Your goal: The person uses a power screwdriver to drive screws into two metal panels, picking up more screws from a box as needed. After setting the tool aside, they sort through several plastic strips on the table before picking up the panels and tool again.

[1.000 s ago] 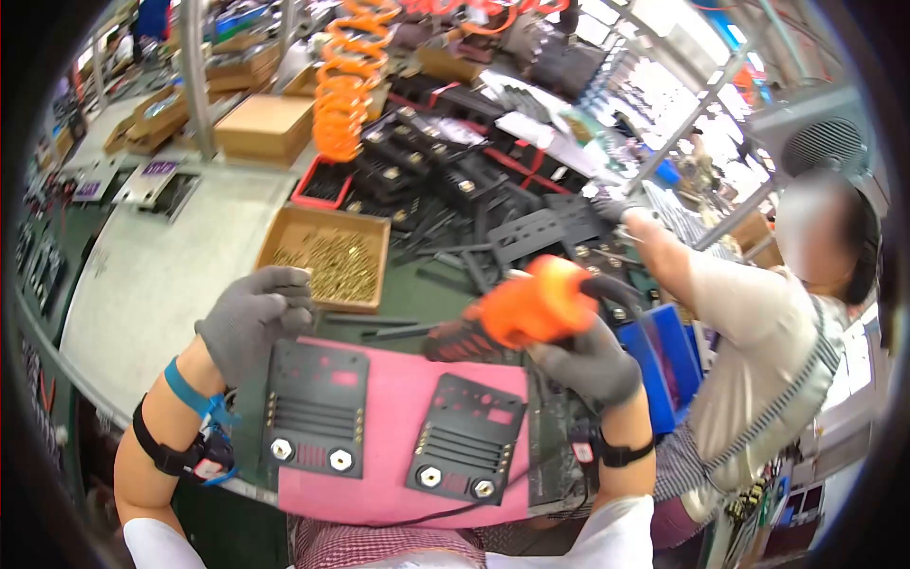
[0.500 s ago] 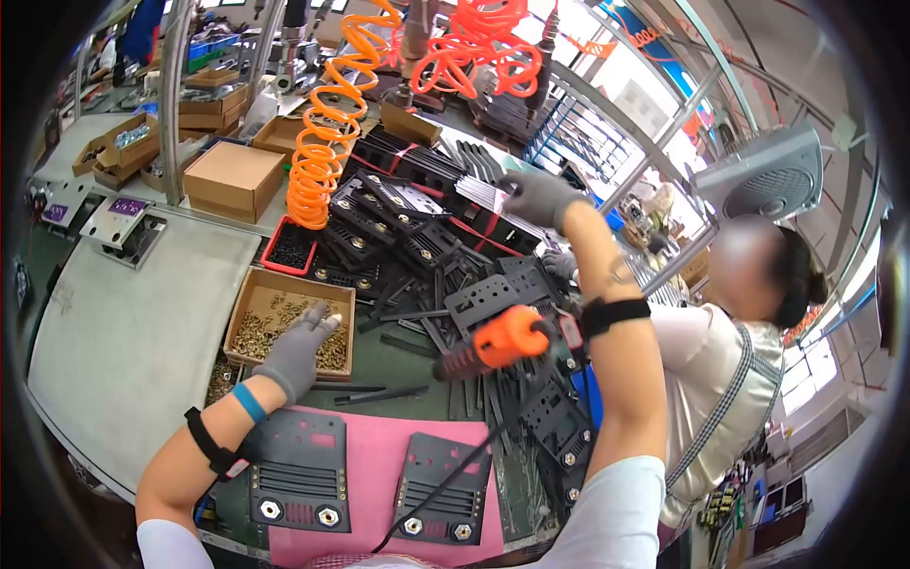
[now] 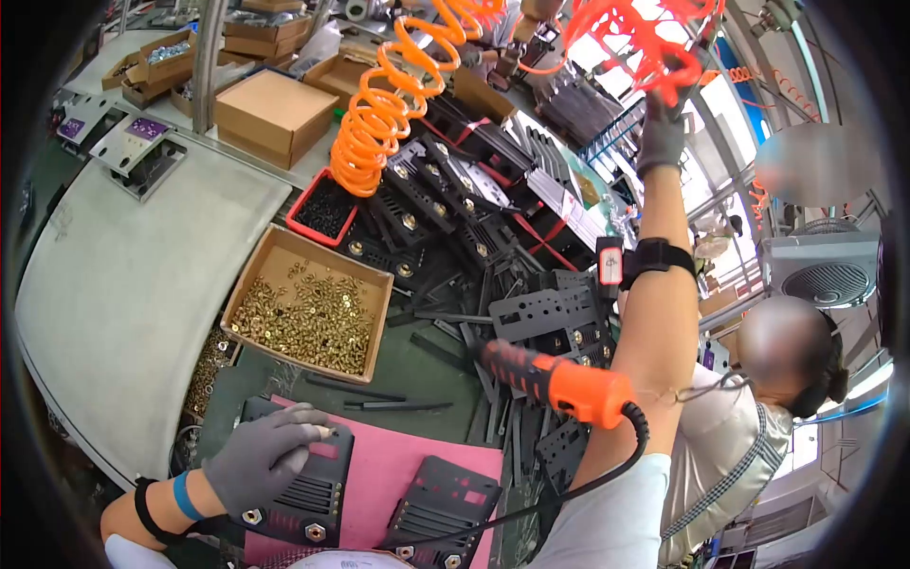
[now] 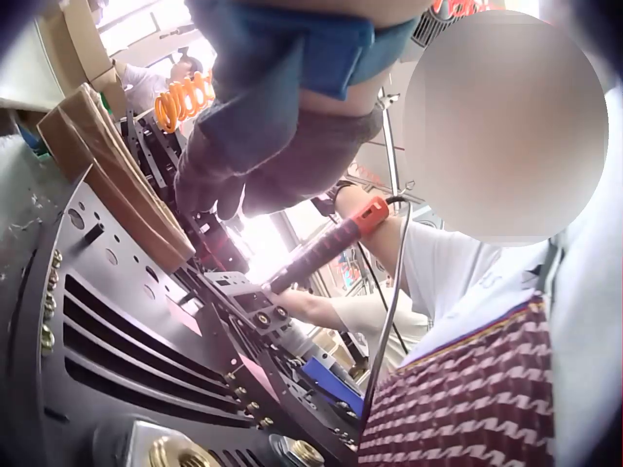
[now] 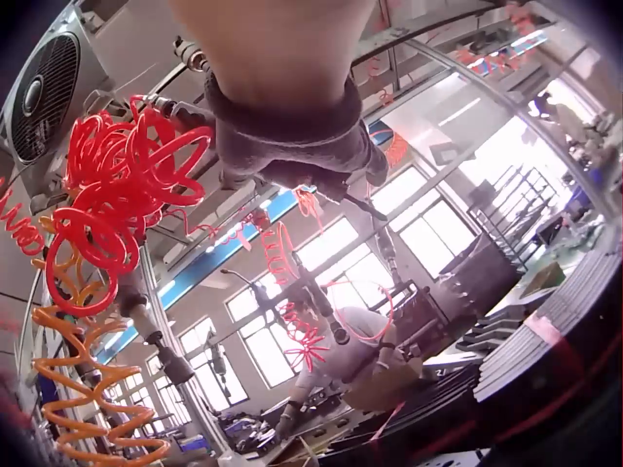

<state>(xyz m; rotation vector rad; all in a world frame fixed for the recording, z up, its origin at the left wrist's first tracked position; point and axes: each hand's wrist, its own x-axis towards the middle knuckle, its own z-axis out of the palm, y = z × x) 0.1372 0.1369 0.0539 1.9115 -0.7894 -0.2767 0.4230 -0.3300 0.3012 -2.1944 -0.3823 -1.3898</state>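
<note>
Grey-gloved left hand (image 3: 263,458) over black panel (image 3: 320,497); right hand (image 3: 662,137) near red hose (image 3: 627,40); cannot tell either grip.

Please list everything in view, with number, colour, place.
mat: 1, pink, front
panels: 2, black, on mat
boxes: several, brown, middle, back
fittings: many, gold, mostly in nearest box
bin: 1, red, behind fittings
driver: 1, orange, mid-right
parts: many, black, behind mat
coils: several, orange or red, overhead
tabletop: 1, pale, left
fan: 1, grey, right
coworker: 1, pale clothes, right
far clutter: uncountable, mixed, background
left grip: 1, grey, over left panel
right grip: 1, grey, upper right
</note>
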